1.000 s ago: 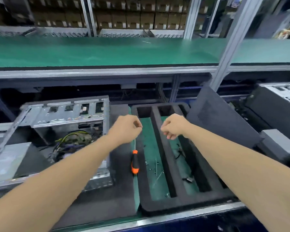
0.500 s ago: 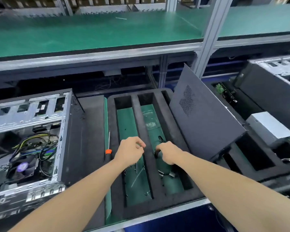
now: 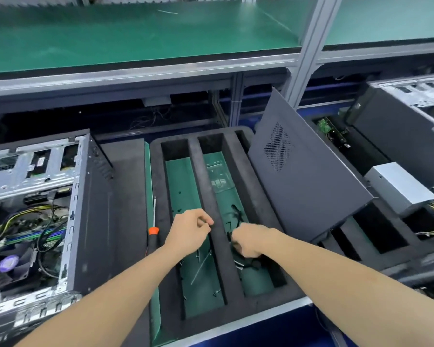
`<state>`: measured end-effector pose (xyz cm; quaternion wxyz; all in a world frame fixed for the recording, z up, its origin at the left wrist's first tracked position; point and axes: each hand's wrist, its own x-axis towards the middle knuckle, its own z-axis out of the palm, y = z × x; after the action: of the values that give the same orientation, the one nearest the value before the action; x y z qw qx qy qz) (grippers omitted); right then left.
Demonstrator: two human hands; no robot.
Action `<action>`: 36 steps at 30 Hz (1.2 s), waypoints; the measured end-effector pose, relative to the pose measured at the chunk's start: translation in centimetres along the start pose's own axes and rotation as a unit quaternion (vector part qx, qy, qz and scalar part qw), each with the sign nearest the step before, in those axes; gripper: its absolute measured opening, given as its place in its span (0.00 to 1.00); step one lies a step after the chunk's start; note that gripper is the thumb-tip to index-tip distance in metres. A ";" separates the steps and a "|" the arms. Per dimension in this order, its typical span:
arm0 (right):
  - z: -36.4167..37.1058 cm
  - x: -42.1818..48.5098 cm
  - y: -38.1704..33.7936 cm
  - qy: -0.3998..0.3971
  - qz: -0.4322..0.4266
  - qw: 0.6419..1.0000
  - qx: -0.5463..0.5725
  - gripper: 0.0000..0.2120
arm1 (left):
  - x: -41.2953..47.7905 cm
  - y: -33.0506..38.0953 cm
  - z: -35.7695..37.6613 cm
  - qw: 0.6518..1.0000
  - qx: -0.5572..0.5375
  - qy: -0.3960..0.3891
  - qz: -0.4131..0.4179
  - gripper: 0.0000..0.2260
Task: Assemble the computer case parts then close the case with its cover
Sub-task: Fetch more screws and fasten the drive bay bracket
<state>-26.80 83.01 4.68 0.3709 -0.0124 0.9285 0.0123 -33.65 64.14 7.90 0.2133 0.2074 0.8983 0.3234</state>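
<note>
Green matting covers the shelf (image 3: 135, 41) that runs across the back, above the desk (image 3: 236, 324).

Well to the left of the left hand (image 3: 189, 232) lies the case (image 3: 90, 221). It is open, with the cooler fan and the yellow and black wires inside showing. Just left of that hand's wrist lies a screwdriver (image 3: 153, 230) with an orange collar, its shaft pointing away from the person.

Both hands hang over a black foam tray (image 3: 218, 191) with long slots. The left hand is above the left slot, where small black bits and thin pins lie on the green floor under it. Its fingers are curled and the thumb tip meets the forefinger; I cannot tell whether anything is pinched there.

Just right of it, across one foam rib, the right hand (image 3: 251, 240) reaches down into the next slot. Its fingers are curled round black cables (image 3: 251, 262).

Right of the right hand and just beyond it, the cover (image 3: 306, 191) leans tilted on the tray's edge, vent holes facing the person. Farther right sit a silver box (image 3: 398, 186) and a second case (image 3: 396, 136).
</note>
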 end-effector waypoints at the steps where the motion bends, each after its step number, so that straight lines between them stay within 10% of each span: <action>1: -0.9 -0.5 0.4 0.018 -0.004 1.000 0.023 0.07 | 0.0 0.2 -0.2 1.000 -0.004 0.002 -0.002 0.10; 9: -0.3 -1.3 -0.3 0.109 0.068 0.988 0.090 0.32 | -1.0 1.8 0.3 0.999 -0.032 -0.004 -0.008 0.10; 13: 0.7 -0.3 -1.4 0.180 0.131 0.961 0.165 0.11 | -1.7 1.3 0.0 0.999 -0.047 -0.001 -0.019 0.10; 24: -7.6 -6.1 1.3 0.463 0.095 0.699 0.537 0.06 | -1.3 5.3 -1.5 0.991 -0.118 -0.049 0.038 0.20; 30: -13.3 -10.2 1.9 0.397 -0.065 0.396 0.826 0.07 | -1.7 9.0 -2.5 0.974 -0.212 -0.041 0.063 0.07; 36: -16.4 -12.7 2.1 0.303 -0.170 0.285 0.893 0.05 | -2.9 9.4 -5.7 0.922 -0.386 0.000 0.046 0.06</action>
<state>-28.95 84.75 25.30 -0.1621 0.1661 0.3862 -0.8927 -32.05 66.49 18.94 0.2621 0.1501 0.6936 0.6540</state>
